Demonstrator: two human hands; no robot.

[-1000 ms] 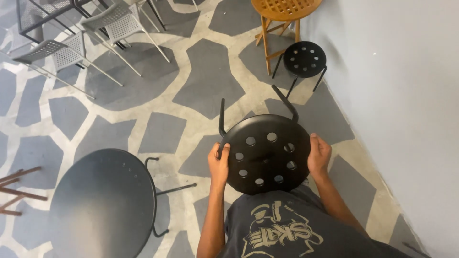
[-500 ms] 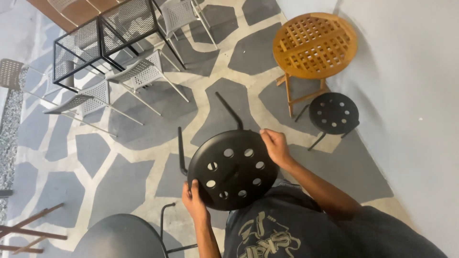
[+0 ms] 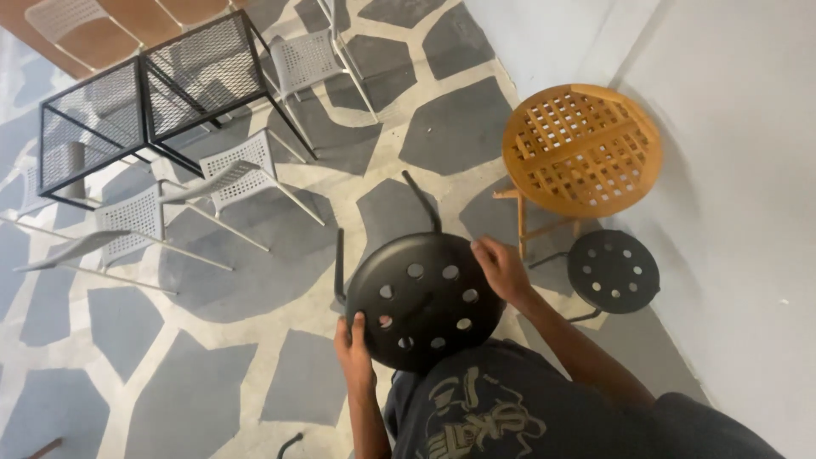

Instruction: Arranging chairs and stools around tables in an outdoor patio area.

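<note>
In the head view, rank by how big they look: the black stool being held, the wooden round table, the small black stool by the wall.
1. Held black stool, gripped by left hand and right hand; nearest the camera, so its lead over the table is unsure.
2. Wooden round table, nearly alike.
3. Small black stool, clearly smallest.

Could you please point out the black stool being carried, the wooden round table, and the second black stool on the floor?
carried black stool (image 3: 422, 297), head view, middle of its perforated seat.
wooden round table (image 3: 580, 149), head view, centre of its slatted top.
second black stool (image 3: 613, 271), head view, middle of its seat.
</note>
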